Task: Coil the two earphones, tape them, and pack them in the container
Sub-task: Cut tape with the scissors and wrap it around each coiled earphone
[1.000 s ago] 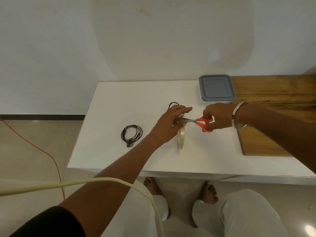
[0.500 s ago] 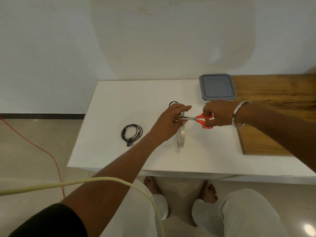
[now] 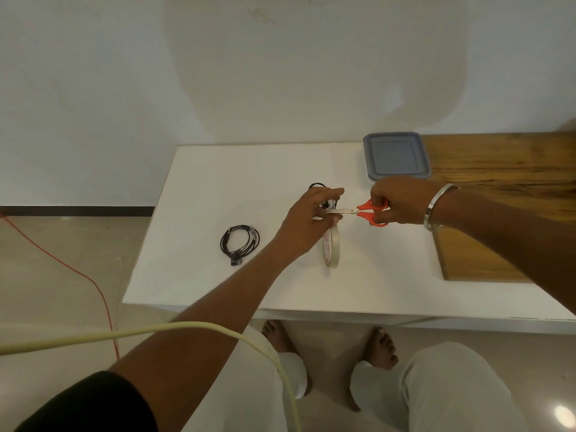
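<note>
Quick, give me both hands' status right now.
Left hand: fingers pinch the second earphone and the tape end.
Right hand: fingers grip the orange scissors, blades at the tape.

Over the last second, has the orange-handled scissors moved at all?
Yes. The orange-handled scissors shifted slightly farther up the table, toward the grey-lidded container.

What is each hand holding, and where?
Right hand grips the scissors by their orange handles; left hand holds the second earphone, grip hidden.

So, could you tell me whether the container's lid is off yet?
No, the grey lid sits closed on the container at the table's far edge.
</note>
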Demonstrator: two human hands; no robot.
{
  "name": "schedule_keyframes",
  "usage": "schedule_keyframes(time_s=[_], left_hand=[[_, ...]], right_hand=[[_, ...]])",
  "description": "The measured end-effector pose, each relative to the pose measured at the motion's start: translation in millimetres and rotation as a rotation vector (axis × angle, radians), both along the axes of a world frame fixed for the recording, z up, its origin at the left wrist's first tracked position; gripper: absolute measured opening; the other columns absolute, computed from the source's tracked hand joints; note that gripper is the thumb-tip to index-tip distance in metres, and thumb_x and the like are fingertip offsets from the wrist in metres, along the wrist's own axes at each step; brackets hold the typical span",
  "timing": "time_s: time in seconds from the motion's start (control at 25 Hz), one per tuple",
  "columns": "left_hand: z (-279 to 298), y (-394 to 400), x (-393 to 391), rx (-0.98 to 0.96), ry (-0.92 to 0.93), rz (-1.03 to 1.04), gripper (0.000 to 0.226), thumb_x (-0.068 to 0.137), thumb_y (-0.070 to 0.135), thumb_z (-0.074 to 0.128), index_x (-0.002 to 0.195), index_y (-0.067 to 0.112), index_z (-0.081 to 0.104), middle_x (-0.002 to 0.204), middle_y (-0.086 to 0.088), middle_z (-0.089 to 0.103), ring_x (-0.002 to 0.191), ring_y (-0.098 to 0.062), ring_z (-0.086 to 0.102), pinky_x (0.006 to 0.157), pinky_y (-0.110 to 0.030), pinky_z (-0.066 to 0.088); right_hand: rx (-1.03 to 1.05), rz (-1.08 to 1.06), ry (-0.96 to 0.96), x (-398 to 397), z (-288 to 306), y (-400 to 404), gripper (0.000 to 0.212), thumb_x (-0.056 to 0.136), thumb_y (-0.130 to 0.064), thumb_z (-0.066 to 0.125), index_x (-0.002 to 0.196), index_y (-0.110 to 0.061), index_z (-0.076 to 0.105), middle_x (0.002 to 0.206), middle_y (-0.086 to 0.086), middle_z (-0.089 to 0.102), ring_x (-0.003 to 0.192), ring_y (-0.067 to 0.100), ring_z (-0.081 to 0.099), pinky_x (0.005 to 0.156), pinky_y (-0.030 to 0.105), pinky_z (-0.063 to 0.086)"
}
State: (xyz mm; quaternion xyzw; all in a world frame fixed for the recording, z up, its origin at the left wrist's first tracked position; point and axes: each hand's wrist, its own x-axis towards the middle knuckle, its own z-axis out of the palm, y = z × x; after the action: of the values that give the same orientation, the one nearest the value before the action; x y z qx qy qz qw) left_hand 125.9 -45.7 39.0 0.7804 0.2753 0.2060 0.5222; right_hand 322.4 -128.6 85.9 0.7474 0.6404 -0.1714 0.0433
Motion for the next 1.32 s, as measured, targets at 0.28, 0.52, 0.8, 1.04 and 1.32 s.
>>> schedule_keyframes(time_s=[0.28, 0.52, 0.8, 1.04, 1.32], left_hand=[[3.5, -0.7, -1.3, -0.075, -0.021, -0.016, 0.047, 0.084, -0.004, 0.068, 0.129, 0.007, 0.058, 0.126, -0.009, 0.057, 0.108, -0.03, 0.063, 0.097, -0.046, 0.052], [3.6, -2.0, -1.6, -0.031, -0.01, -0.081, 0.05, 0.084, -0.006, 0.067, 0.131, 0.006, 0.057, 0.117, 0.002, 0.054, 0.106, -0.026, 0.063, 0.097, -0.043, 0.053], [1.6, -2.0, -1.1, -0.04, -0.027, -0.079, 0.05, 0.083, -0.002, 0.069, 0.13, 0.011, 0.059, 0.114, 0.011, 0.055, 0.103, -0.015, 0.061, 0.092, -0.032, 0.055], [7.3, -5.3, -0.2, -0.152, -0.037, -0.098, 0.058, 0.082, -0.007, 0.069, 0.134, 0.014, 0.055, 0.114, 0.011, 0.052, 0.091, -0.016, 0.069, 0.093, -0.042, 0.055], [9.7, -5.1, -10.3, -0.274, -0.044, -0.028, 0.055, 0.088, -0.009, 0.061, 0.136, 0.015, 0.052, 0.13, 0.0, 0.049, 0.097, -0.024, 0.071, 0.098, -0.03, 0.051]], right_hand=[[-0.012, -0.021, 0.06, -0.5, -3.0, -5.5, 0.035, 0.084, -0.039, 0.064, 0.104, -0.01, 0.063, 0.086, -0.001, 0.055, 0.069, 0.011, 0.048, 0.061, 0.018, 0.037], [-0.059, -0.025, 0.128, -2.4, -1.5, -13.5, 0.035, 0.085, -0.036, 0.064, 0.108, -0.011, 0.058, 0.094, -0.001, 0.051, 0.074, 0.011, 0.046, 0.06, 0.016, 0.036], [0.009, 0.002, 0.125, 3.7, -0.7, -15.2, 0.03, 0.087, -0.034, 0.061, 0.104, -0.009, 0.06, 0.091, 0.001, 0.055, 0.074, 0.013, 0.047, 0.059, 0.014, 0.035], [0.062, -0.028, 0.161, 8.8, -5.3, -16.7, 0.025, 0.088, -0.034, 0.06, 0.1, -0.012, 0.06, 0.089, 0.0, 0.057, 0.072, 0.014, 0.052, 0.061, 0.02, 0.038], [0.021, -0.217, -0.053, 28.1, -34.5, -52.0, 0.032, 0.089, -0.038, 0.058, 0.092, -0.007, 0.065, 0.098, 0.011, 0.055, 0.085, 0.027, 0.055, 0.072, 0.029, 0.04]])
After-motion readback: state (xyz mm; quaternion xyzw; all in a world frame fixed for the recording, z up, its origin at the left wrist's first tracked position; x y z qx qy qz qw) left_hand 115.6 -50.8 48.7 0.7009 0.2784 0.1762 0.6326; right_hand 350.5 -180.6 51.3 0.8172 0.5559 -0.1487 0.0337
